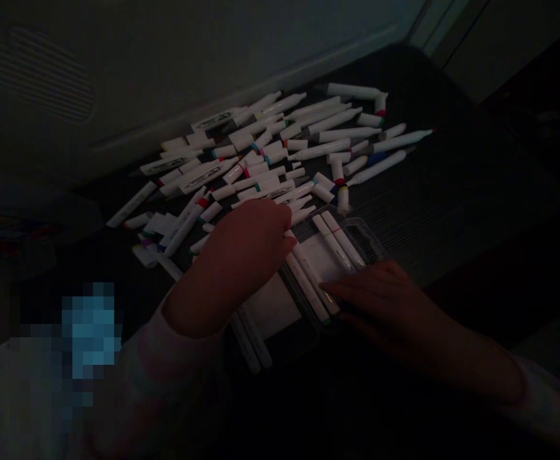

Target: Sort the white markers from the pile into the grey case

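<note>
- Your left hand (pixel 248 252) curls downward, fingertips at a white marker (pixel 309 286) in the clear case (pixel 316 255); whether it grips, I can't tell.
- Your right hand (pixel 388 297) reaches flat beside it, fingers extended, any hold hidden.
- Loose markers (pixel 257 170) litter the dark counter (pixel 404 211) beyond.
- A dim wall (pixel 261 38) stands behind.

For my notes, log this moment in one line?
left hand: at cased markers | right hand: beside them | loose markers: scattered on dark table

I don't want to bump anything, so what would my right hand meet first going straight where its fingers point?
Your right hand would probably meet the white marker at its fingertips; depth is unclear.
</note>
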The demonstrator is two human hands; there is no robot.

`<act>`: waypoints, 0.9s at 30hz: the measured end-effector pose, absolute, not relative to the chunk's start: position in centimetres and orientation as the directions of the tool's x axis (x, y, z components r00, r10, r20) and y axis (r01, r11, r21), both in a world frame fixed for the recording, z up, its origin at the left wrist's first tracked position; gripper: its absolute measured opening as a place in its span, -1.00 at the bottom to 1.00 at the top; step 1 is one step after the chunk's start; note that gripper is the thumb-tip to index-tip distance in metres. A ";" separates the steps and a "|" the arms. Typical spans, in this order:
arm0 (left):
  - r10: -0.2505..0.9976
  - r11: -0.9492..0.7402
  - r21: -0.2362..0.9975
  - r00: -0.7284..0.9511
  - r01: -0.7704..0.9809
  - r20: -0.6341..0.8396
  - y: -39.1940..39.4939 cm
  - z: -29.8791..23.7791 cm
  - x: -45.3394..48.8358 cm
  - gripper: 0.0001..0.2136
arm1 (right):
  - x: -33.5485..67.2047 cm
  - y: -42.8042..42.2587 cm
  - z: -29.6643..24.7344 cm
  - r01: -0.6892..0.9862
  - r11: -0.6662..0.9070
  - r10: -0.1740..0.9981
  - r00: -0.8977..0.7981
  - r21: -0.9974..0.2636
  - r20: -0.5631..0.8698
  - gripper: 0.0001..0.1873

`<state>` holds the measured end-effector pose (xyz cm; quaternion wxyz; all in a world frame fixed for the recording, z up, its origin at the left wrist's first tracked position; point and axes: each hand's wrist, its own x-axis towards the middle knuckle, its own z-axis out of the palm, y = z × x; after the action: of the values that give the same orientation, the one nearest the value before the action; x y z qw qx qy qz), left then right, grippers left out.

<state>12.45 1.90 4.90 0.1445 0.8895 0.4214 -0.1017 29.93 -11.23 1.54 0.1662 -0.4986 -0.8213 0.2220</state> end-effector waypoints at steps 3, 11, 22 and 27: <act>0.718 -0.600 0.178 0.624 0.780 -0.308 2.0 4.8 12.4 -0.80 | 29.9 -11.1 1.6 0.740 0.417 0.889 -0.452 -0.529 0.068 -0.69; 0.717 -0.588 0.181 0.611 0.789 -0.334 2.1 4.8 12.5 -0.83 | 29.8 -11.2 1.6 0.757 0.422 0.888 -0.457 -0.498 0.057 -0.69; 0.700 -0.620 0.173 0.639 0.765 -0.319 1.9 4.9 12.4 -0.85 | 29.3 -10.9 2.1 0.793 0.402 0.891 -0.454 -0.458 -0.004 -0.69; 0.694 -0.629 0.185 0.653 0.755 -0.304 2.0 4.7 12.3 -0.84 | 29.2 -10.9 2.2 0.804 0.412 0.887 -0.462 -0.429 -0.014 -0.67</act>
<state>12.25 2.00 4.74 0.1490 0.8967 0.4041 -0.1021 29.19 -10.93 2.24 0.1082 -0.5072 -0.8333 0.1915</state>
